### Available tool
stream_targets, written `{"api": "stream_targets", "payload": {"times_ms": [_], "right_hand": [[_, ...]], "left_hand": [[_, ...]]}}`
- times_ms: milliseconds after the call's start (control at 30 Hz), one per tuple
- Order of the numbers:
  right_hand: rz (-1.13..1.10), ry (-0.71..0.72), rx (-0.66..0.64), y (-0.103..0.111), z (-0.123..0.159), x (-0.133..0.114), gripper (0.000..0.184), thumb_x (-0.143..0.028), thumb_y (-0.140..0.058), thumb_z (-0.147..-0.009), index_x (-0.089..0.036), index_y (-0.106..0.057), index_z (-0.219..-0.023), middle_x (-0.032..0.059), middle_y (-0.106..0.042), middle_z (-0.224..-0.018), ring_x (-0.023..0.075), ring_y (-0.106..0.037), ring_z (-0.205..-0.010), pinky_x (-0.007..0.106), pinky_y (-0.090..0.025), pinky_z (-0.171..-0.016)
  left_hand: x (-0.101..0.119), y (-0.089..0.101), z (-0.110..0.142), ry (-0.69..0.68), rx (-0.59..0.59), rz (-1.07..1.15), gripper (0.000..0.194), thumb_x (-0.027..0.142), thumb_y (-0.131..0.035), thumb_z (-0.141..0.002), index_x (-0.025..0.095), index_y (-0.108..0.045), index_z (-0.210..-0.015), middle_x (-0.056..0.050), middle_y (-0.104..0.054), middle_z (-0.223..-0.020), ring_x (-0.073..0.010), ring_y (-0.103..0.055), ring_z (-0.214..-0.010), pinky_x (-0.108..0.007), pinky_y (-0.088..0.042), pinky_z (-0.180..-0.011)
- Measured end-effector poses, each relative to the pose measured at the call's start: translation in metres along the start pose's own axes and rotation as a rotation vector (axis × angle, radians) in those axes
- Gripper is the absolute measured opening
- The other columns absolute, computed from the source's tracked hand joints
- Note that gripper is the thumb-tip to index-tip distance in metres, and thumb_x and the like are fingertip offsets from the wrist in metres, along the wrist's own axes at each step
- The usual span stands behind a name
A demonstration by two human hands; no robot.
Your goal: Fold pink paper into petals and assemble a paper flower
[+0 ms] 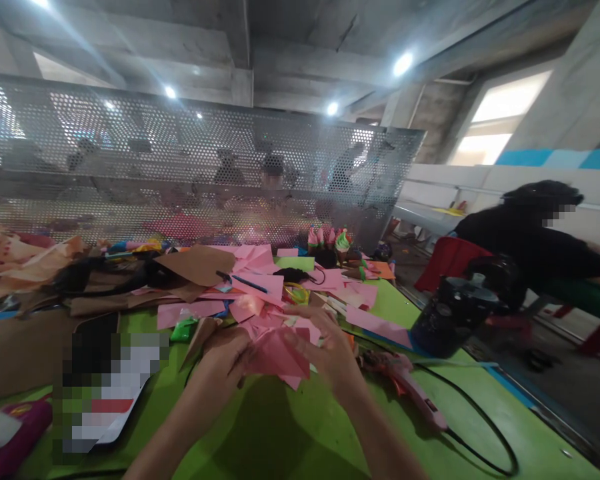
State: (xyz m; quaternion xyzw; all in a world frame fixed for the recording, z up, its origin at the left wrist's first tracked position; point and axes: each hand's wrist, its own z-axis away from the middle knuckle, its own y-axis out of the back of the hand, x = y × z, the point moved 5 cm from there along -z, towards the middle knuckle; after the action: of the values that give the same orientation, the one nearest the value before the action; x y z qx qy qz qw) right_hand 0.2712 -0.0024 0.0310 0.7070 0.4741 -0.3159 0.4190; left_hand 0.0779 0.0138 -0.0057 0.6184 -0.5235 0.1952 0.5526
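Note:
Both my hands meet over the green table (280,433), holding a folded pink paper piece (275,353) between them. My left hand (225,363) pinches its left side with the fingers closed on it. My right hand (325,347) curls over the right side, thumb pressed on the paper. Just behind the hands lies a heap of loose pink paper sheets (260,287).
A pink glue gun (405,383) with a black cord (480,427) lies right of my hands. A dark bottle (455,313) stands at the table's right edge. Brown cardboard (195,263), a pen and small paper flowers (330,240) lie farther back. A perforated metal screen (180,160) closes off the rear. A person in black (530,233) sits at right.

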Motion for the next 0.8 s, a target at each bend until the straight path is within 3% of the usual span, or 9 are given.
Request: {"api": "stream_targets", "payload": {"times_ms": [133,300,667,800], "right_hand": [[0.050,-0.004,-0.162,-0.012,0.003,-0.002,0.014,-0.034,-0.073,-0.079,-0.024,-0.077,-0.089,0.0062,-0.071,-0.091,0.0257,-0.058,-0.096,0.037,-0.042,-0.087],[0.029,-0.079,-0.171,-0.015,0.004,0.007,0.015,-0.035,-0.072,-0.079,-0.021,-0.075,-0.075,0.0045,-0.070,-0.077,0.0218,-0.059,-0.080,0.031,-0.043,-0.073],[-0.006,-0.060,-0.112,-0.015,0.005,0.006,0.014,-0.031,-0.070,-0.079,-0.019,-0.070,-0.071,0.0022,-0.066,-0.073,0.0185,-0.057,-0.075,0.028,-0.043,-0.070],[0.022,-0.022,-0.181,-0.019,0.007,0.000,0.009,-0.028,-0.071,-0.080,-0.020,-0.073,-0.080,0.0043,-0.069,-0.081,0.0209,-0.059,-0.084,0.031,-0.045,-0.076]], "left_hand": [[0.003,-0.006,0.003,-0.038,-0.102,-0.052,0.032,0.036,-0.047,-0.092,0.024,-0.055,-0.064,0.000,-0.055,-0.060,-0.0178,-0.049,-0.055,-0.027,-0.031,-0.055],[0.000,-0.008,0.004,-0.049,-0.178,-0.104,0.036,0.038,-0.042,-0.096,0.023,-0.051,-0.064,0.001,-0.054,-0.060,-0.0173,-0.050,-0.058,-0.027,-0.030,-0.057],[0.003,-0.006,0.007,-0.004,-0.274,-0.122,0.038,0.042,-0.038,-0.098,0.021,-0.048,-0.067,0.005,-0.050,-0.059,-0.0136,-0.050,-0.059,-0.025,-0.030,-0.058],[0.000,-0.008,0.006,0.003,-0.280,-0.119,0.037,0.040,-0.038,-0.098,0.021,-0.051,-0.070,0.004,-0.052,-0.061,-0.0136,-0.050,-0.059,-0.025,-0.030,-0.057]]}}
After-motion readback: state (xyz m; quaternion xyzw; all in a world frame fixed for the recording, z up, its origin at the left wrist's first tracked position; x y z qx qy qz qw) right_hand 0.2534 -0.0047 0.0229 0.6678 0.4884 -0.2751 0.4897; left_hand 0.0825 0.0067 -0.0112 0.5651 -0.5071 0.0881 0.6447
